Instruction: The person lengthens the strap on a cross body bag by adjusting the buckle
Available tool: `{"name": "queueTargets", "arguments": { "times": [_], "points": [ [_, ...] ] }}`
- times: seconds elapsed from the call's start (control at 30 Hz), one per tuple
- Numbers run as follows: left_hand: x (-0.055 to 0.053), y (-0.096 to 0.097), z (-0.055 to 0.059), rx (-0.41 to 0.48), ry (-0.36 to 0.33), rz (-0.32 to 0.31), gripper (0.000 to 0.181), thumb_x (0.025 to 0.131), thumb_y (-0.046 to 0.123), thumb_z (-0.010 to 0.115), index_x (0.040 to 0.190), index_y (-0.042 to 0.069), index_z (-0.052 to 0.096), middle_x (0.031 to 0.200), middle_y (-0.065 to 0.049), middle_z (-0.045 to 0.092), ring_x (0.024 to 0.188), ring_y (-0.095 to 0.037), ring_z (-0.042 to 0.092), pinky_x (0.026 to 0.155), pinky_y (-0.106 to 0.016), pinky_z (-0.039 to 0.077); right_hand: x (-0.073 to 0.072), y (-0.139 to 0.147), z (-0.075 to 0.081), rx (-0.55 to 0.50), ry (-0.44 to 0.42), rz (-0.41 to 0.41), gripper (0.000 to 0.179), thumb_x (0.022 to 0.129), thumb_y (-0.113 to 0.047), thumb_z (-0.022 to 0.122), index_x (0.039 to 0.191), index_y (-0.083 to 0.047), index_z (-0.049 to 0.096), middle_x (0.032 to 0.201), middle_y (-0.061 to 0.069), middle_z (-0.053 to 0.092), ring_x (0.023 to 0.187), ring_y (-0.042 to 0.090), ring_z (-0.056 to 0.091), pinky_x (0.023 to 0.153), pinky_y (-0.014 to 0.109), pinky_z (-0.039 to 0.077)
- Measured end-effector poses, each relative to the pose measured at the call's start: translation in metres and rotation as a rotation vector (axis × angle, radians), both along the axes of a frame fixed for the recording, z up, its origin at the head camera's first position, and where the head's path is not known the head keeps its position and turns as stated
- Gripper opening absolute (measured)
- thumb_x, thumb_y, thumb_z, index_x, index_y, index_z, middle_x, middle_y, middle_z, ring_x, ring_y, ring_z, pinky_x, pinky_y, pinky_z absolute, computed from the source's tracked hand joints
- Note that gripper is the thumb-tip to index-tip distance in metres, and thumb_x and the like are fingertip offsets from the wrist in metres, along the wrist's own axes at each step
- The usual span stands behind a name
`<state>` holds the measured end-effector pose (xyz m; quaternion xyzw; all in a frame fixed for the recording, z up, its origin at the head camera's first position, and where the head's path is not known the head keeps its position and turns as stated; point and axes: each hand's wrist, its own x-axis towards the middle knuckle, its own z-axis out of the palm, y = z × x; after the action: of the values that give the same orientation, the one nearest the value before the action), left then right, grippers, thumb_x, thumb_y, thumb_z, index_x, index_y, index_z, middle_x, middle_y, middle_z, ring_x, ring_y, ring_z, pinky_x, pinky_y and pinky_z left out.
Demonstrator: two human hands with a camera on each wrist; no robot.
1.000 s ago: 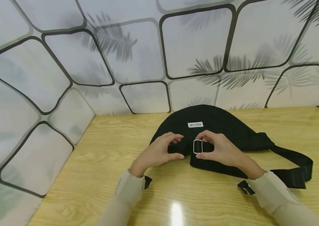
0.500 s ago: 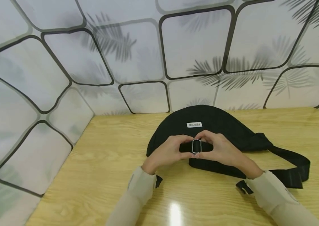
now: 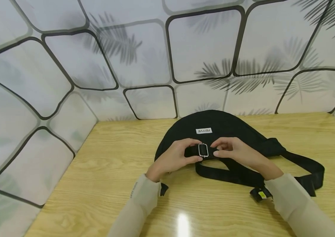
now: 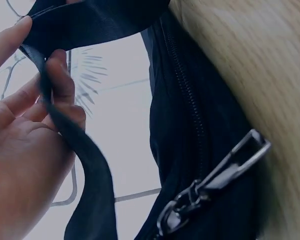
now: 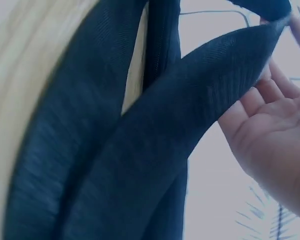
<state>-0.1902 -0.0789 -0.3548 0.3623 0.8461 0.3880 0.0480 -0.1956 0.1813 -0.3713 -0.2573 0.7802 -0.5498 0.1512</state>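
Note:
A black waist bag (image 3: pixel 220 125) with a white label (image 3: pixel 204 131) lies on the wooden table. My left hand (image 3: pixel 171 158) pinches the silver slider buckle (image 3: pixel 199 150) between thumb and fingertips, in front of the bag. Just to the right, my right hand (image 3: pixel 242 156) pinches the black strap (image 5: pixel 190 95) near the slider; the right wrist view shows the strap folding at those fingertips. Below the hands, the strap (image 3: pixel 220 174) forms a loop. In the left wrist view, webbing (image 4: pixel 90 150) hangs past the palm, and a metal zipper pull (image 4: pixel 235 162) shows on the bag.
One black plastic clip end (image 3: pixel 163 189) sits by the left cuff. Another clip end (image 3: pixel 256 195), with a yellow patch, lies by the right cuff. More strap (image 3: pixel 309 163) loops out at the right. A patterned wall (image 3: pixel 146 102) stands behind the table (image 3: pixel 102 171).
My left hand came to the slider buckle and took hold of it. My right hand has left the slider and shifted slightly right. The strap loop beneath has opened up.

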Motion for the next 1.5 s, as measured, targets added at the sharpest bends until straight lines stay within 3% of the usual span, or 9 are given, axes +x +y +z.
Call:
{"name": "queueTargets", "arguments": {
  "times": [0.37,0.6,0.7,0.87,1.0,1.17,1.33,1.4,1.5],
  "points": [
    [0.000,0.002,-0.003,0.049,-0.023,0.014,0.046,0.094,0.018,0.076,0.134,-0.002,0.063,0.126,-0.010,0.066,0.119,-0.024,0.061,0.101,-0.035,0.047,-0.003,-0.001,-0.003,-0.094,-0.158,-0.008,0.012,0.100,-0.003,0.061,0.103,0.009,0.061,0.080,-0.001,0.062,0.074,0.011,0.055,0.069,0.025,0.045],
    [0.000,0.001,-0.006,0.064,-0.036,-0.005,0.049,0.093,0.017,0.078,0.135,-0.002,0.062,0.122,-0.009,0.067,0.114,-0.021,0.062,0.098,-0.035,0.048,0.002,-0.007,-0.006,-0.204,-0.189,-0.003,0.004,0.100,0.001,0.058,0.098,0.003,0.061,0.072,-0.001,0.055,0.057,0.011,0.035,0.053,0.035,0.023],
    [0.000,0.001,-0.006,0.081,-0.049,-0.013,0.048,0.093,0.015,0.078,0.134,-0.003,0.062,0.120,-0.009,0.067,0.110,-0.017,0.062,0.095,-0.032,0.049,0.004,-0.012,-0.009,-0.275,-0.186,0.017,0.006,0.099,0.003,0.058,0.097,-0.001,0.062,0.071,-0.004,0.055,0.054,0.010,0.031,0.052,0.034,0.021],
    [0.000,0.005,-0.009,0.119,-0.068,-0.061,0.048,0.092,0.012,0.078,0.134,-0.002,0.062,0.119,-0.009,0.068,0.102,-0.009,0.061,0.092,-0.035,0.051,0.007,-0.019,-0.010,-0.392,-0.248,0.037,0.018,0.099,0.006,0.057,0.096,-0.009,0.067,0.080,-0.003,0.065,0.065,0.004,0.053,0.057,0.019,0.041],
    [0.000,0.007,-0.009,0.140,-0.073,-0.085,0.047,0.091,0.010,0.078,0.133,0.000,0.062,0.121,-0.008,0.068,0.106,-0.006,0.061,0.095,-0.035,0.051,0.009,-0.023,-0.008,-0.444,-0.298,0.041,0.020,0.100,0.004,0.056,0.097,-0.011,0.069,0.093,0.001,0.069,0.078,0.009,0.061,0.068,0.021,0.051],
    [0.000,0.005,-0.006,0.130,-0.033,-0.106,0.047,0.091,0.009,0.077,0.134,-0.001,0.061,0.121,-0.010,0.067,0.108,-0.010,0.062,0.094,-0.032,0.050,0.005,-0.015,-0.005,-0.374,-0.264,0.104,0.017,0.102,0.003,0.054,0.104,-0.006,0.067,0.098,0.001,0.068,0.087,0.010,0.060,0.076,0.021,0.050],
    [-0.001,0.001,-0.002,0.133,0.004,-0.093,0.048,0.091,0.009,0.077,0.135,-0.001,0.061,0.120,-0.010,0.067,0.112,-0.013,0.062,0.096,-0.026,0.048,-0.002,0.000,-0.003,-0.164,-0.180,0.148,0.011,0.101,-0.001,0.056,0.106,0.005,0.063,0.071,-0.008,0.054,0.053,0.008,0.036,0.049,0.025,0.030],
    [-0.001,-0.001,-0.001,0.140,0.003,-0.088,0.048,0.091,0.009,0.078,0.135,-0.001,0.061,0.120,-0.010,0.067,0.114,-0.015,0.062,0.098,-0.027,0.047,-0.004,0.003,-0.004,-0.131,-0.163,0.157,0.012,0.101,-0.001,0.057,0.104,0.009,0.061,0.066,-0.009,0.046,0.048,0.011,0.025,0.046,0.031,0.020],
    [0.000,-0.002,0.000,0.144,-0.003,-0.085,0.048,0.090,0.009,0.078,0.135,-0.001,0.061,0.119,-0.010,0.067,0.113,-0.015,0.063,0.098,-0.029,0.048,-0.006,0.004,-0.007,-0.132,-0.164,0.163,0.011,0.100,0.001,0.057,0.101,0.010,0.060,0.068,-0.008,0.050,0.050,0.012,0.027,0.048,0.035,0.019]
  ]
}}
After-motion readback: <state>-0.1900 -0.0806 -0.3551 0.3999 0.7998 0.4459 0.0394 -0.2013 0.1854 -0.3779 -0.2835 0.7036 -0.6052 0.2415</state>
